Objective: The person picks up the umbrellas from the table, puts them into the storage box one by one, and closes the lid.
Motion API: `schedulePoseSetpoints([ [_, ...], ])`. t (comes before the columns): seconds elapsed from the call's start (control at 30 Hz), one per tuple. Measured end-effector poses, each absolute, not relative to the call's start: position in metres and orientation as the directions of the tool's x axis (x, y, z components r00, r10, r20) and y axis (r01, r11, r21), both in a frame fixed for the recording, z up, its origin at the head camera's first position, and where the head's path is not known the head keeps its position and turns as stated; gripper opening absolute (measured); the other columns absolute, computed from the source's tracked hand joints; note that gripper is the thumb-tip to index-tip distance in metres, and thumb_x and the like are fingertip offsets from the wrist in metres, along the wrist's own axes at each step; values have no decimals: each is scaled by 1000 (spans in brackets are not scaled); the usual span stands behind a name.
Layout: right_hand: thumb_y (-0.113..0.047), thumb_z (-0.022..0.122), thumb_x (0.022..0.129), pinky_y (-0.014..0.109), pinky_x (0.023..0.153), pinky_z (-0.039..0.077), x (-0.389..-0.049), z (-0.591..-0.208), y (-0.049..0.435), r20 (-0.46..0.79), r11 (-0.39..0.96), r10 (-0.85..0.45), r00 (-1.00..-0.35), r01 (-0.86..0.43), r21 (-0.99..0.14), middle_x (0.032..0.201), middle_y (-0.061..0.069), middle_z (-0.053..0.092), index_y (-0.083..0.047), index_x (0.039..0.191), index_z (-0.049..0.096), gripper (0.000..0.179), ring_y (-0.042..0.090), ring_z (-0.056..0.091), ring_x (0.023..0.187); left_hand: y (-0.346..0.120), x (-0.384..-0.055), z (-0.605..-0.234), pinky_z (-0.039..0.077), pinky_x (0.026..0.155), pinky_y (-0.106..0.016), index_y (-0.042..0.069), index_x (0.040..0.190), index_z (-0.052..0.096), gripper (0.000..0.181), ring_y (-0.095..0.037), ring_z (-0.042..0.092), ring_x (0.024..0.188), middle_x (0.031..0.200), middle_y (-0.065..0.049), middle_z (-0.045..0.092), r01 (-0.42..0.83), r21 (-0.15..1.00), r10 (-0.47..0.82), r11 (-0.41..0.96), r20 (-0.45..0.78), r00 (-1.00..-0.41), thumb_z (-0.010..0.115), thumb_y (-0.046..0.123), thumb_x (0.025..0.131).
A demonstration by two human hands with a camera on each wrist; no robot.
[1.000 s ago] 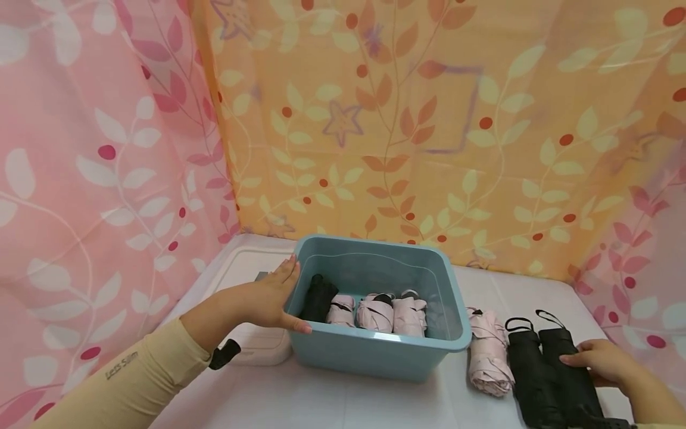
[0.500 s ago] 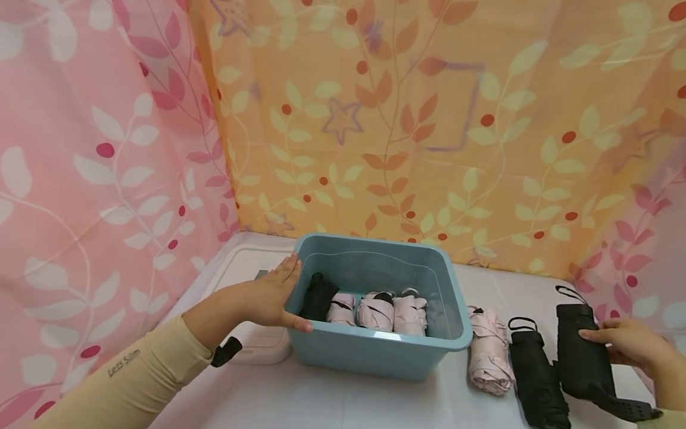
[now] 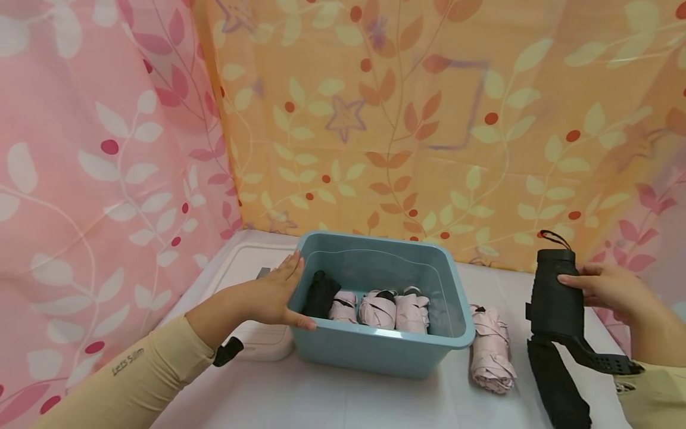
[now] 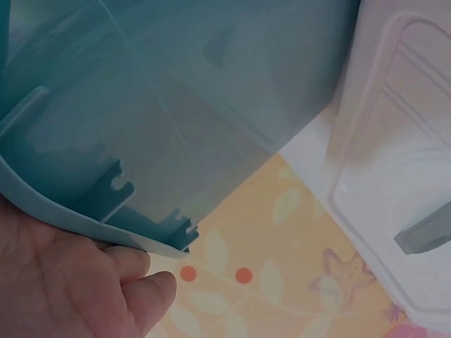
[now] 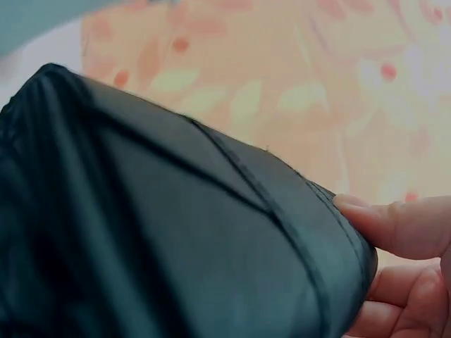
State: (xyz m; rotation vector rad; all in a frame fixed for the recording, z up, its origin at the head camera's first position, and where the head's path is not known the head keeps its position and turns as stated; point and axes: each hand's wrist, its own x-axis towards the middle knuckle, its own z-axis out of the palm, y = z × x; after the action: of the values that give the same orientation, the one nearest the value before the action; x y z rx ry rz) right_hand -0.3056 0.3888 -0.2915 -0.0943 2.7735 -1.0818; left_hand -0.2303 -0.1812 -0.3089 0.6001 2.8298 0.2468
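Note:
My right hand [image 3: 616,295] grips a black folded umbrella [image 3: 557,295] near its top end, lifted above the table at the right. In the right wrist view, the thumb and fingers pinch the end of that umbrella [image 5: 232,204]. My left hand [image 3: 273,293] rests on the left rim of a blue-grey plastic bin [image 3: 370,354], fingers extended and thumb over the front edge. Inside the bin lie one black folded umbrella [image 3: 320,295] and three pink ones, including a pink folded umbrella [image 3: 377,311]. The left wrist view has the hand [image 4: 77,289] against the rim's underside.
Right of the bin, a pink folded umbrella [image 3: 491,351] lies on the white table. Another black folded umbrella [image 3: 557,387] lies beside it, partly behind the raised one. A whitish lid [image 3: 259,339] lies left of the bin. Patterned curtains [image 3: 343,119] enclose the table.
My right hand has lifted one black folded umbrella off the table, away from the other black one, raising it up and slightly left. The left hand stays on the bin's rim.

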Motion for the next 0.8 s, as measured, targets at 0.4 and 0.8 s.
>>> schedulePoseSetpoints([
  [0.4, -25, 55, 92, 23, 69, 51, -318, -245, 308, -8, 611, -256, -967, -156, -776, 88, -4, 58, 14, 122, 39, 52, 11, 63, 77, -181, -231, -311, 9, 110, -48, 2, 145, -6, 126, -27, -14, 138, 151, -14, -15, 379, 208, 418, 902, -193, -888, 50, 80, 63],
  [0.8, -25, 59, 90, 29, 73, 52, -330, -234, 234, -13, 548, -300, -954, -161, -820, 94, 5, 58, 11, 121, 44, 50, 14, 63, 78, -183, -233, -313, 10, 109, -51, 1, 144, -5, 127, -28, -12, 138, 151, -16, -15, 381, 218, 421, 899, -185, -888, 50, 80, 63],
])
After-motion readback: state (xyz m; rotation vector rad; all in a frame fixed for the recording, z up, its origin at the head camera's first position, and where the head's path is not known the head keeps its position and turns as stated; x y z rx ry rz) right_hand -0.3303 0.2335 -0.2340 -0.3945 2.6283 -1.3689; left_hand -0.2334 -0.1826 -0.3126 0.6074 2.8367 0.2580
